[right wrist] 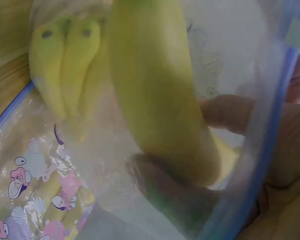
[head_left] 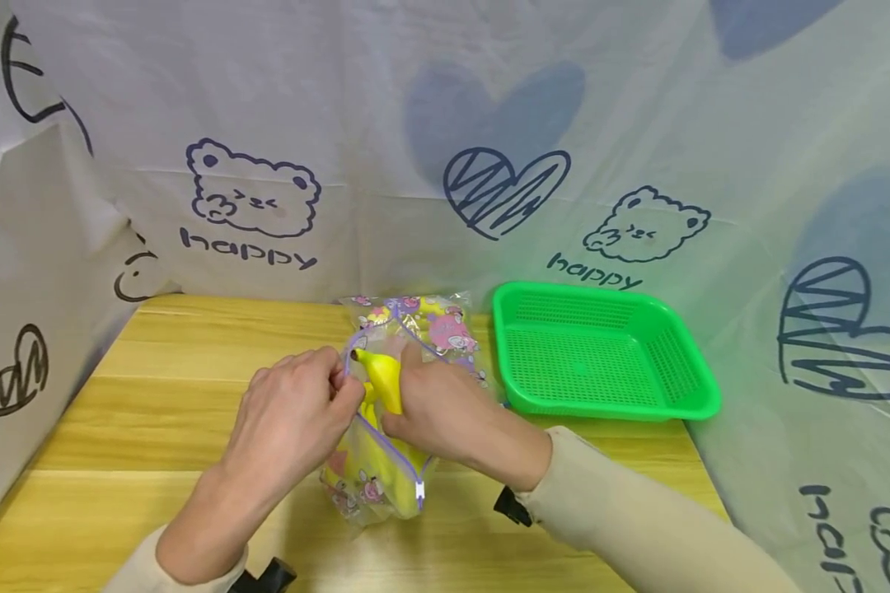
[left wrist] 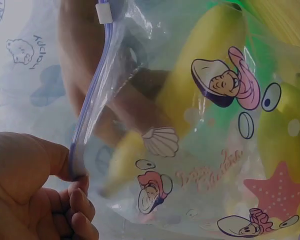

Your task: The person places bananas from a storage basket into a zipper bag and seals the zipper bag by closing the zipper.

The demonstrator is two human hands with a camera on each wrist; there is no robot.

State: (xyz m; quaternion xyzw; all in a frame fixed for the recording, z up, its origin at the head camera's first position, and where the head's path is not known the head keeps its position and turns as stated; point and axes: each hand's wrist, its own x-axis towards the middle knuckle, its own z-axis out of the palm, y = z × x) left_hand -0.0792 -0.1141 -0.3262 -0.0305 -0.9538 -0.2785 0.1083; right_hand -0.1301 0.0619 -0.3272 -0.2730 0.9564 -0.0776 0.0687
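A clear zip bag [head_left: 445,329] printed with cartoon figures lies on the table, its purple zip edges spread apart. My left hand [head_left: 289,412] pinches one zip edge between thumb and finger, as the left wrist view shows up close. My right hand [head_left: 452,412] reaches into the mouth of the bag and grips a yellow banana [head_left: 381,379], thumb on one side and fingers on the other. Behind the film in the right wrist view, more bananas [right wrist: 50,70] sit in the bag. A white zip slider [head_left: 419,490] is at the near end.
A green plastic basket [head_left: 704,403] with mesh walls stands right of the bag at the back of the wooden table [head_left: 193,395]. Grey printed cloth [head_left: 386,214] hangs behind and at both sides, bounding the table.
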